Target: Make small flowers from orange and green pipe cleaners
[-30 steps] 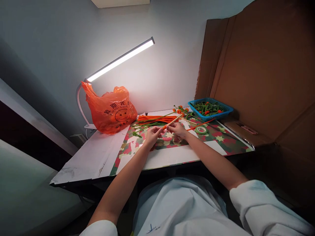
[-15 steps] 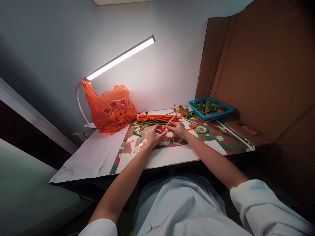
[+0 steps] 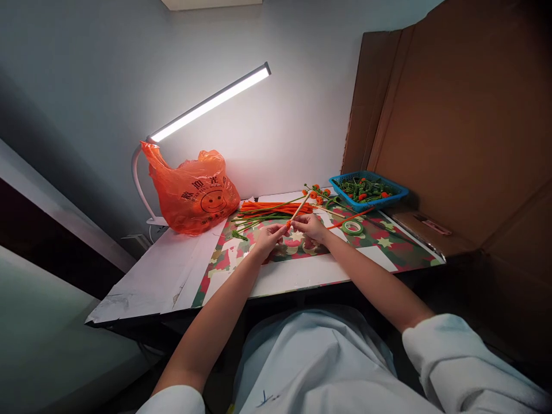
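Hands meet over the patterned mat (image 3: 388, 244) at the middle of the bench (image 3: 164, 276). The left hand (image 3: 266, 237) and the right hand (image 3: 311, 226) each pinch one pale stick (image 3: 298, 210), which slants up and away from them toward the far side. Between the two sets of fingers sits a small orange coil (image 3: 288, 223) wound on the stick's near end; left fingers are narrow around that end, right fingers closed on the stick just past the coil. It looks to me like the winding step, an orange stem being turned round the stick to form a bead or bud. The next move, I judge, calls for a steady hold from the right and small even turns from the left, so the coil stays tight and does not slip off the end.

Containers now. A blue basket (image 3: 345, 200) stands at the far right corner against the cardboard (image 3: 452, 115), and it holds green pieces with some orange-red bits among them; finer detail is too small to tell. An orange bag (image 3: 194, 192) slumps at the far left under the lamp (image 3: 211, 103), tied or bunched at the top, contents hidden. Loose orange and green stems (image 3: 267, 210) lie between bag and basket, and a tape roll (image 3: 353, 227) rests just right of the hands.
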Action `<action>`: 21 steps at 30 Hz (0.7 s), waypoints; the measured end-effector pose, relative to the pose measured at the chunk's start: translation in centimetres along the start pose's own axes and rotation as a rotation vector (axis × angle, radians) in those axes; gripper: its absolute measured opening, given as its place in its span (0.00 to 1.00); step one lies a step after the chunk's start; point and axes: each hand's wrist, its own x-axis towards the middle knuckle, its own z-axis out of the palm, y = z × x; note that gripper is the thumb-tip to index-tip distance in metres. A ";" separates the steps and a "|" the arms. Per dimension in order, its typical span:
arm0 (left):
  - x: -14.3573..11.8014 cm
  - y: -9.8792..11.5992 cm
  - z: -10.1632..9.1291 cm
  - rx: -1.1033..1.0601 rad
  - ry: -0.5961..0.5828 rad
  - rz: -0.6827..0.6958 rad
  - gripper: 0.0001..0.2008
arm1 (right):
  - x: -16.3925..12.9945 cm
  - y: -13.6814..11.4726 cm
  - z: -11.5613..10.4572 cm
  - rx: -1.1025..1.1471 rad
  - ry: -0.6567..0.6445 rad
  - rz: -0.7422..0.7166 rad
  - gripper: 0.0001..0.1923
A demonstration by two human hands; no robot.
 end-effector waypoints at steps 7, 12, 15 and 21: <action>0.0 0.0 -0.2 -0.203 -0.114 -0.165 0.26 | 0.0 -0.5 0.1 0.062 -0.040 0.005 0.22; -0.3 0.0 0.4 0.045 0.023 0.093 0.23 | 0.3 0.1 0.0 0.100 0.087 0.013 0.21; -0.6 -0.2 0.8 0.266 0.110 0.284 0.19 | 0.5 0.5 -0.1 0.108 0.124 0.031 0.20; -0.7 -0.3 0.7 0.576 0.339 0.512 0.04 | 0.5 0.7 0.0 0.120 0.115 0.056 0.19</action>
